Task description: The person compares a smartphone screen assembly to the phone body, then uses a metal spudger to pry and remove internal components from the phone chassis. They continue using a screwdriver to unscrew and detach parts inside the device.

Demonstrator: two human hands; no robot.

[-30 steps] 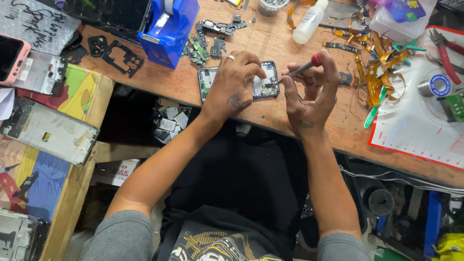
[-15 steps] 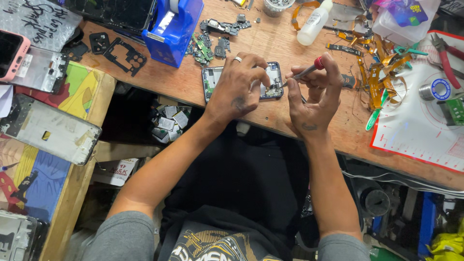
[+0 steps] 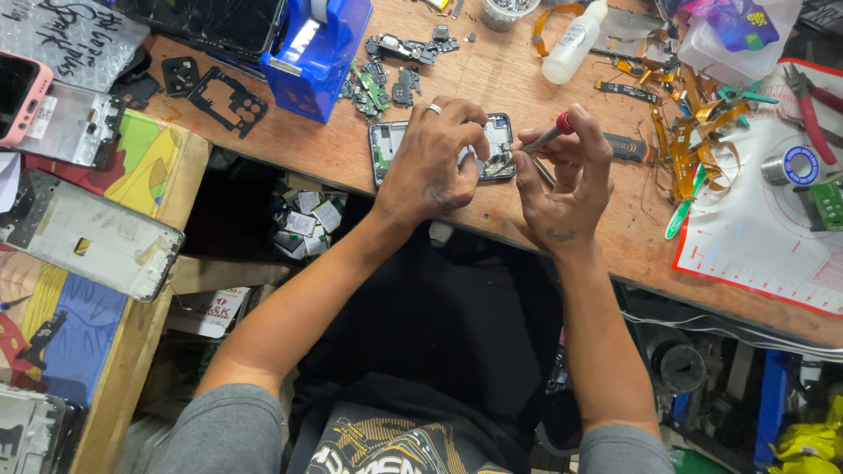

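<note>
Opened phone [image 3: 395,140] flat at the workbench's [image 3: 544,219] near edge, back cover off, small boards [image 3: 373,88] already laid out behind it (reassembly, by appearances, still ahead). Left hand [image 3: 435,162] curled down over the phone, pinning it. Right hand [image 3: 562,180] pinches a red-capped screwdriver [image 3: 546,138], tip angled into the frame.

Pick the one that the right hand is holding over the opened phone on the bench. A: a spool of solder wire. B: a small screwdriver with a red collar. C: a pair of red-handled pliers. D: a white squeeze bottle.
B: the right hand grips a small screwdriver with a red collar, its tip down at the opened phone that the left hand steadies.
</note>
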